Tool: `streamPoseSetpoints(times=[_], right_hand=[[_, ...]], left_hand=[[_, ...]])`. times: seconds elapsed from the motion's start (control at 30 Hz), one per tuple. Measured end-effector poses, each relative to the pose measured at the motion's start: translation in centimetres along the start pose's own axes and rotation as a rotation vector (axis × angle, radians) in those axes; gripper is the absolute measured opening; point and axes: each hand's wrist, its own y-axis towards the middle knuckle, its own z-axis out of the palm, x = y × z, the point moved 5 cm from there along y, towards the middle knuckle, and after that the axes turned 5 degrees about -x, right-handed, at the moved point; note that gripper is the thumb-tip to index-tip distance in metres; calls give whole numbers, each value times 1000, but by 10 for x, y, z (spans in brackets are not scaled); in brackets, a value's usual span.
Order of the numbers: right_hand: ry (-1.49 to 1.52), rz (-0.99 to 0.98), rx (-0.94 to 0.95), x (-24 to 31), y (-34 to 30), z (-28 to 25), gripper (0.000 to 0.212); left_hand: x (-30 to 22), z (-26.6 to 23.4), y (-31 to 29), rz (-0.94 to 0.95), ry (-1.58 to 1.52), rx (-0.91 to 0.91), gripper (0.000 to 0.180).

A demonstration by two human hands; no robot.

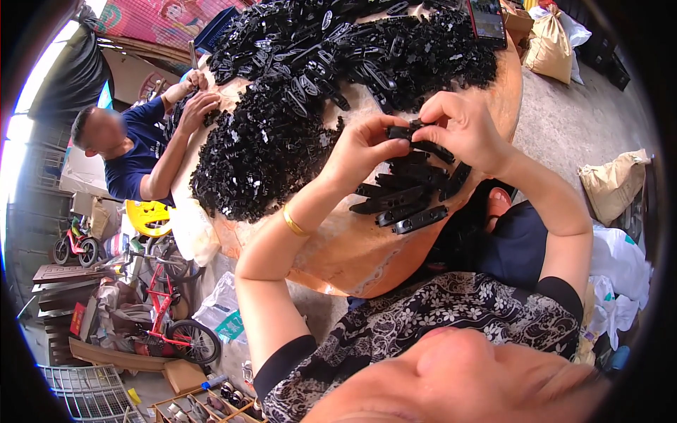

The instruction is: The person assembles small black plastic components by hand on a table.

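Note:
Both my hands are raised over the near right part of a round table (331, 271). Between them is a small black plastic part (400, 132). My left hand (367, 146) pinches its left end with thumb and fingertips. On its right end, my right hand (462, 130) closes thumb and index finger; the fingers hide much of the part. Just below my hands lie several long black plastic pieces (416, 220), loosely grouped near the table edge. A large heap of small black parts (247, 155) spreads to the left, and longer oval black pieces (303, 42) are piled at the far side.
Across the table at left, a person (141, 151) in a dark blue shirt works with both hands near the heap. A screen device (486, 21) stands at the far right edge. Sacks (550, 46) stand on the right floor; a red bicycle (162, 303) is at lower left.

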Motion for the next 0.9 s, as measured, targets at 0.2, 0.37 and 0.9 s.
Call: streamPoseSetpoints(times=[0.2,0.37,0.9], right_hand=[[-201,-358,8,21,-1,5,13],[-450,-478,40,29,-7,9,15],[-295,-122,177,7,-2,9,25]], left_hand=[[5,-5,-1,-21,-143,-59,30],[6,-6,-2,-21,-174,-80,32],[-30,7,-15,495,496,-282,24]])
